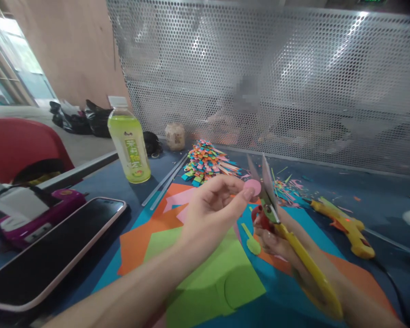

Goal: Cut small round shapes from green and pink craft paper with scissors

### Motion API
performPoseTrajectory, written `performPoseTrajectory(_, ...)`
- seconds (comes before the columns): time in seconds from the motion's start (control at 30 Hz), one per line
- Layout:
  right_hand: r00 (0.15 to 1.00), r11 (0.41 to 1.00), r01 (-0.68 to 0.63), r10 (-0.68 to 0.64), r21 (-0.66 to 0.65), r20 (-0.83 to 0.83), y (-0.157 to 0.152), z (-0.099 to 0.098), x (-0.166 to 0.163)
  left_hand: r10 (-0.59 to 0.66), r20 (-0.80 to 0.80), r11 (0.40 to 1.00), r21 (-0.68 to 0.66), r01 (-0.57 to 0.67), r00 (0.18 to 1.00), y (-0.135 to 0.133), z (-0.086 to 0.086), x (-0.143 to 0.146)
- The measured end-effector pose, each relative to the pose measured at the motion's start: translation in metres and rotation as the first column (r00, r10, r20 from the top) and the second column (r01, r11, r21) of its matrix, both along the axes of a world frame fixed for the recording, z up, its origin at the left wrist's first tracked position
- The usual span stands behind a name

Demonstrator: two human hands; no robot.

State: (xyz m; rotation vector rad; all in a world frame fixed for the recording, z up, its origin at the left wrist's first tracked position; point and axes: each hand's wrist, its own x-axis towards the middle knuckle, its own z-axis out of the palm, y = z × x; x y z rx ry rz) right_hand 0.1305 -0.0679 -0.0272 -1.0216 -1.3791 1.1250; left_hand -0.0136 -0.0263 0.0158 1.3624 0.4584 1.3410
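A: Reading left to right, what do the hands show?

B: Above green paper (205, 280) on a desk (100, 180), the left hand (210, 205) pinches a pink disc (252, 186) between thumb and fingers, just left of the scissors (276, 217). Apparently a trimming step.

A: And the right hand (275, 243)?

B: Curled around the scissors' handles, blades parted in a V; whether they touch the disc is unclear.

A: What would the next snip call for?

B: Likely a steady pinch, the disc's edge turned toward the blades.

Scissors (269, 207) blurred; phone (58, 255), red chair (20, 141) cut off at left edge, green paper (225, 271) at bottom.
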Motion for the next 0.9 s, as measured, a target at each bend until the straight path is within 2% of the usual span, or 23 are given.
performPoseTrajectory(0.2, 0.993, 0.998, -0.060, 0.056, -0.035, -0.108, -0.001, -0.006, 0.000, 0.036, 0.000, 0.999, 0.003, -0.036, 0.999, -0.001, 0.001, -0.001)
performPoseTrajectory(0.3, 0.992, 0.995, -0.076, 0.069, -0.064, -0.104, -0.001, -0.008, -0.001, 0.046, 0.009, 0.999, 0.009, -0.046, 0.999, -0.002, 0.002, 0.000)
performPoseTrajectory(0.47, 0.983, 0.985, -0.096, 0.070, -0.144, -0.171, 0.000, -0.003, -0.002, 0.046, 0.019, 0.999, 0.016, -0.047, 0.999, -0.003, 0.002, 0.000)
performPoseTrajectory(0.53, 0.974, 0.976, -0.073, 0.026, -0.204, -0.226, 0.000, 0.001, -0.004, 0.052, 0.017, 0.999, 0.013, -0.052, 0.998, -0.004, 0.002, 0.000)
performPoseTrajectory(0.6, 0.957, 0.967, 0.000, -0.073, -0.255, -0.279, -0.001, 0.005, -0.007, 0.048, 0.007, 0.999, 0.006, -0.048, 0.999, -0.004, 0.001, -0.001)
performPoseTrajectory(0.67, 0.953, 0.960, 0.047, -0.125, -0.275, -0.275, -0.002, 0.008, -0.009, 0.039, 0.004, 0.999, -0.002, -0.039, 0.999, -0.003, 0.001, 0.000)
performPoseTrajectory(0.8, 0.971, 0.963, 0.052, -0.111, -0.263, -0.213, -0.005, 0.013, -0.010, 0.036, 0.013, 0.999, -0.003, -0.036, 0.999, -0.003, 0.000, 0.000)
performPoseTrajectory(0.9, 0.976, 0.968, 0.110, -0.148, -0.226, -0.157, -0.007, 0.010, -0.008, 0.029, 0.005, 1.000, 0.009, -0.029, 1.000, -0.003, 0.000, 0.001)
